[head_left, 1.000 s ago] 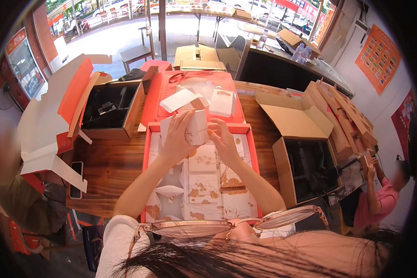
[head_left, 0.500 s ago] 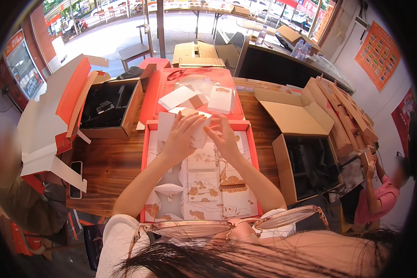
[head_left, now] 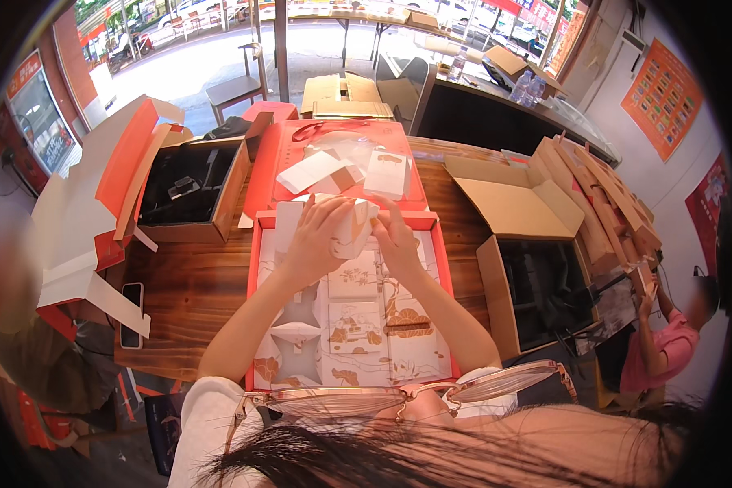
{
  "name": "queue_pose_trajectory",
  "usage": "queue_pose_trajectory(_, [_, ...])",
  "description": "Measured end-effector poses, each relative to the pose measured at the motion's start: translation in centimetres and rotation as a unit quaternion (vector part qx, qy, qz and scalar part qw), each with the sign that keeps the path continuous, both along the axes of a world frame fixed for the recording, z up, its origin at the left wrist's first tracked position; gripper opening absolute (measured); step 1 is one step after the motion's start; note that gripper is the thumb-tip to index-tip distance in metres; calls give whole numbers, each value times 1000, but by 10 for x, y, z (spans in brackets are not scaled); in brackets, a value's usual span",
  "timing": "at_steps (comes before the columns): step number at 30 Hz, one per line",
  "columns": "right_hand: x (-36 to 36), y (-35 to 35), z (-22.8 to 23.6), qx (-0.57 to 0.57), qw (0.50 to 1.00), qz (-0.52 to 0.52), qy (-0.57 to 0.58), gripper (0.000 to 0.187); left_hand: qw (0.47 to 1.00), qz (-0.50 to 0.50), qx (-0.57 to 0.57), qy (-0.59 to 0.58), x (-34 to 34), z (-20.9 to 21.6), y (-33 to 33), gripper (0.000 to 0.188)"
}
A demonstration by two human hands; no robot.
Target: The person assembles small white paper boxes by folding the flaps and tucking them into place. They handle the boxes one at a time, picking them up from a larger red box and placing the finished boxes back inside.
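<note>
A small white carton (head_left: 355, 234) with gold print is held up over the far part of a red gift box (head_left: 446, 281). My left hand (head_left: 317, 236) wraps over its top and left side, fingers closed on it. The fingers of my right hand (head_left: 395, 242) press at its right edge; their tips are partly hidden. Below, white boxes with gold drawings (head_left: 355, 328) lie in the red box, and pale star-shaped hollows (head_left: 298, 355) show along its left side. Beyond it, an opened white carton (head_left: 311, 172) and another white carton (head_left: 387, 174) rest on the red lid (head_left: 272, 154).
On the wooden table (head_left: 189, 272), open cardboard boxes with black contents stand left (head_left: 234, 183) and right (head_left: 490, 285). A phone (head_left: 132, 315) lies by the left edge, near a large white-and-red carton (head_left: 81, 211). A person in pink (head_left: 667, 350) is at the right, another at the left.
The small carton has tilted slightly in my hands. My right fingers have drawn in against its right edge, and my left fingers have closed more over the top.
</note>
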State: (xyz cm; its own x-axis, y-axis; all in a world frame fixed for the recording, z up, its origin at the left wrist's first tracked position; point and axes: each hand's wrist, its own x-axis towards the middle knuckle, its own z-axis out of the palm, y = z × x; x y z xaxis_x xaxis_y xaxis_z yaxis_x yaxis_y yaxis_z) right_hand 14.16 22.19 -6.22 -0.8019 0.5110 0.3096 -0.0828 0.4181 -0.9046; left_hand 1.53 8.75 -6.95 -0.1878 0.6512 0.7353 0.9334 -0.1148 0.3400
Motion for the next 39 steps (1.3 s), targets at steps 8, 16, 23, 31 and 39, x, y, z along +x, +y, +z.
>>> queue_pose_trajectory(8, [-9,21,-15,-210,973,-15,97,33,994,-19,31,-98,-6,-3,-2,90])
queue_pose_trajectory(16, [-4,29,-9,-429,886,97,151,26,967,-97,55,-227,-9,-13,2,104])
queue_pose_trajectory(23, [-6,38,-21,-465,856,169,149,36,965,-62,36,-254,-6,-6,-3,99])
queue_pose_trajectory(31, [-7,45,-29,-450,857,187,168,35,978,-70,55,-189,-9,-10,-2,82])
queue_pose_trajectory(39, [-5,43,-25,-450,851,200,181,29,988,-47,39,-143,-5,1,-5,105])
